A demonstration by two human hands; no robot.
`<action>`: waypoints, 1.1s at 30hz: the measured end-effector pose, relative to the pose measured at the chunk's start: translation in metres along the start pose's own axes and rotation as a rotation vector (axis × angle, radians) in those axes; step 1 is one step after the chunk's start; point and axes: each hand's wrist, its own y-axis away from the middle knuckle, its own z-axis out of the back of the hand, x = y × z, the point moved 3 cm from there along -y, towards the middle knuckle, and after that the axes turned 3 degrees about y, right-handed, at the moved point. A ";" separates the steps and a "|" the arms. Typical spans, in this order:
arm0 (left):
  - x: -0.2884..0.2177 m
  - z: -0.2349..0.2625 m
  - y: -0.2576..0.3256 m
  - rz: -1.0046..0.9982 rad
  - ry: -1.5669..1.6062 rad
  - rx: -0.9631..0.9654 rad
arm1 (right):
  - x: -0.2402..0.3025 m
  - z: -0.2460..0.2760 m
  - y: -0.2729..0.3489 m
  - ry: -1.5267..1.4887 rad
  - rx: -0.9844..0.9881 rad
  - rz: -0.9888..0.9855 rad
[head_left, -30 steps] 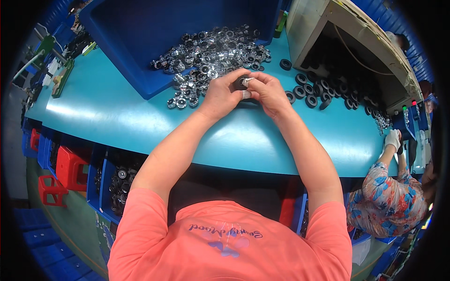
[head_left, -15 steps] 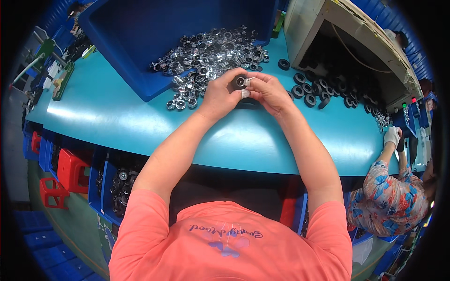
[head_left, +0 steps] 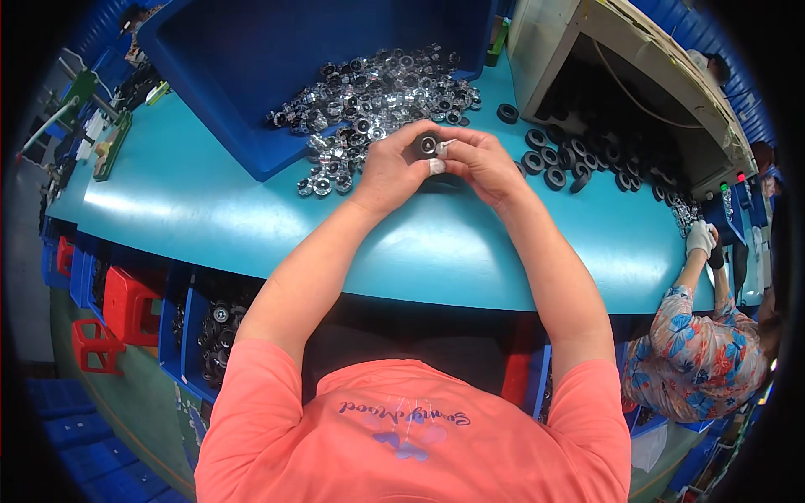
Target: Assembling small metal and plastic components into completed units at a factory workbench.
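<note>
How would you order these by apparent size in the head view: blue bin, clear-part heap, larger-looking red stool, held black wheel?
1. Blue bin
2. Clear-part heap
3. Larger-looking red stool
4. Held black wheel

Apparent size only; nearness to the camera differs.

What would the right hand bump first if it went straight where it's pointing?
The right hand would probably meet the black wheel first, then the left hand; depth is hard to judge.

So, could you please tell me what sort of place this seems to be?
It looks like a factory assembly workshop, judging by the heap of small clear parts, the many loose black rings and the gloved co-worker.
</note>
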 end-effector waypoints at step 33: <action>-0.008 0.001 0.004 -0.004 0.176 0.059 | 0.011 0.081 -0.027 1.641 -0.620 0.588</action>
